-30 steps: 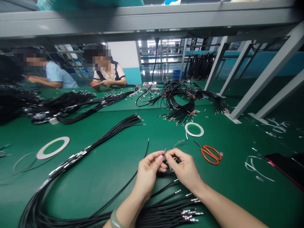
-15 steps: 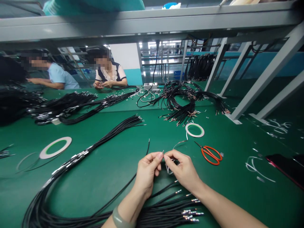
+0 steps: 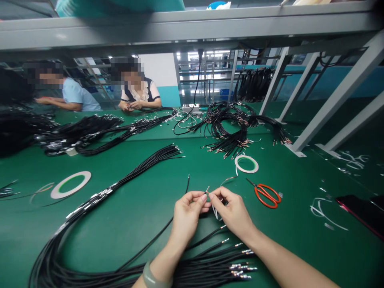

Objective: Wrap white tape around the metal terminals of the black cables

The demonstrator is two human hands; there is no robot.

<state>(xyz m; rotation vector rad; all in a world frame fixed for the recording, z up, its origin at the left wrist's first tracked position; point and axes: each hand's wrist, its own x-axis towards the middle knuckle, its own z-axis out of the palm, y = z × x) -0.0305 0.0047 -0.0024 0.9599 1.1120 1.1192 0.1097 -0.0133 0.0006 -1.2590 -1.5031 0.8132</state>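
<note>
My left hand [image 3: 187,210] pinches a thin black cable close to its end, where a small metal tip [image 3: 208,189] sticks up between the fingertips. Close beside it, my right hand [image 3: 232,208] has thumb and forefinger pressed together on a narrow white tape strip [image 3: 216,213], part of which hangs in a loop below the fingers. Whether the right fingertips also touch the cable is hard to make out. A large bundle of black cables [image 3: 90,206] curves round on the green table, its metal-tipped ends [image 3: 240,270] lying under my forearms.
Orange-handled scissors [image 3: 267,196] lie right of my hands, below a white tape roll [image 3: 246,164]. Another tape roll [image 3: 71,185] is at left. Coiled black cables [image 3: 231,128] lie farther back. Two people sit across the table [image 3: 135,228]. Metal legs [image 3: 336,96] stand at right.
My hands have shifted slightly to the right, and the left fingers have rolled round a little. More of the cable's metal tip shows above the fingertips.
</note>
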